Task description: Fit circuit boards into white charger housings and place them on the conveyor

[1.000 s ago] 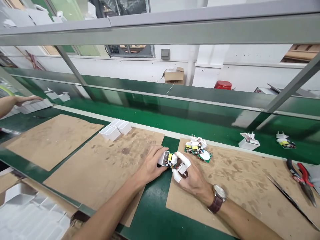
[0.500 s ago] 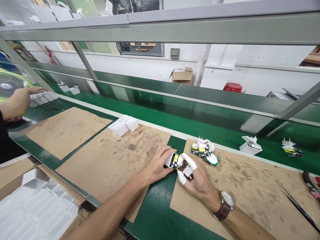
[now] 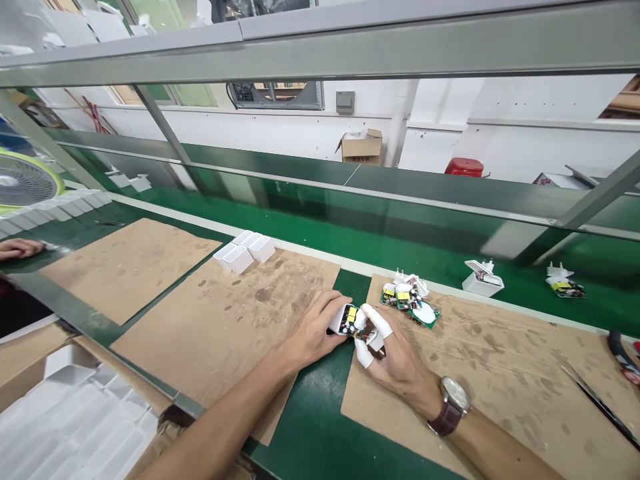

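My left hand (image 3: pixel 314 331) is closed around a white plastic charger housing (image 3: pixel 338 320), whose open end faces right. A circuit board (image 3: pixel 351 319) with a yellow transformer sits partly in that opening. My right hand (image 3: pixel 400 363), with white finger cots on its fingertips, pinches the board's outer end. A white plug piece (image 3: pixel 375 340) hangs on wires within the curl of my right hand. Just beyond, several more circuit boards (image 3: pixel 406 299) with white plug pieces lie in a heap on the cardboard mat (image 3: pixel 480 387).
White empty housings (image 3: pixel 245 251) stand on the middle mat. A box of white housings (image 3: pixel 75 427) is at lower left. Tweezers (image 3: pixel 600 403) and black-handled pliers (image 3: pixel 623 357) lie right. A half-closed charger (image 3: pixel 483 279) stands on the green belt (image 3: pixel 320 230). Another person's hand (image 3: pixel 20 249) rests far left.
The other person's arm at far left has drawn back from the row of white housings. The charger and the loose board on the belt have shifted left. My hands have barely moved.
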The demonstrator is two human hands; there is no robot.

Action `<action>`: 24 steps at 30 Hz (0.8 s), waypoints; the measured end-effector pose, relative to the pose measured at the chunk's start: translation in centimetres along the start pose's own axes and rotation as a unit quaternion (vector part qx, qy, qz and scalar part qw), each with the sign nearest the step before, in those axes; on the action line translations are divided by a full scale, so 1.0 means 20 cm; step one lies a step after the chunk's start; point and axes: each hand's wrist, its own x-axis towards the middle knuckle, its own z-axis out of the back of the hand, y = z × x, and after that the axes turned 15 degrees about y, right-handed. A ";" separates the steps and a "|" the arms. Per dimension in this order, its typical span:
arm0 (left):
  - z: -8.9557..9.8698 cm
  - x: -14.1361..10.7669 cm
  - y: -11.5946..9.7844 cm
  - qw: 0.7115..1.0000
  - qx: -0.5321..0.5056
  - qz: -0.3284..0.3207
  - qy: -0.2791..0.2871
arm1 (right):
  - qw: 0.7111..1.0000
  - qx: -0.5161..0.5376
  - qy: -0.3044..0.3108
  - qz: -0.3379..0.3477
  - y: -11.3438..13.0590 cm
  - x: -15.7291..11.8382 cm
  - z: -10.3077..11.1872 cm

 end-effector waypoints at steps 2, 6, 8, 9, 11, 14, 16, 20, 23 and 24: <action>0.00 0.00 0.00 1.000 0.006 0.004 -0.001 | 1.000 0.000 -0.001 0.000 0.01 0.01 0.01; 0.01 0.00 -0.01 1.000 0.006 0.014 0.005 | 1.000 0.005 -0.002 -0.001 0.01 0.01 0.01; 0.01 0.00 -0.01 1.000 0.001 0.017 0.012 | 1.000 0.008 -0.002 -0.003 0.00 0.00 0.00; 0.01 0.00 -0.01 1.000 -0.002 0.018 0.015 | 1.000 0.008 -0.001 -0.003 0.00 0.00 0.00; 0.01 0.00 -0.01 1.000 -0.004 0.016 0.017 | 1.000 0.007 0.002 -0.003 -0.01 0.00 -0.01; 0.01 0.00 0.00 1.000 -0.004 0.015 0.015 | 1.000 0.008 -0.002 -0.002 -0.01 -0.01 -0.01; 0.00 0.00 0.00 1.000 -0.004 0.018 0.015 | 1.000 0.010 -0.007 0.002 0.00 0.00 -0.01; -0.01 -0.01 0.01 1.000 -0.001 0.022 0.010 | 1.000 0.011 -0.011 0.007 0.01 0.00 0.00; -0.01 0.00 0.00 1.000 0.007 0.018 0.001 | 1.000 0.013 -0.008 0.006 0.01 0.00 0.00; -0.01 0.00 0.00 1.000 0.010 0.014 -0.002 | 1.000 0.013 -0.006 0.005 0.01 0.00 0.00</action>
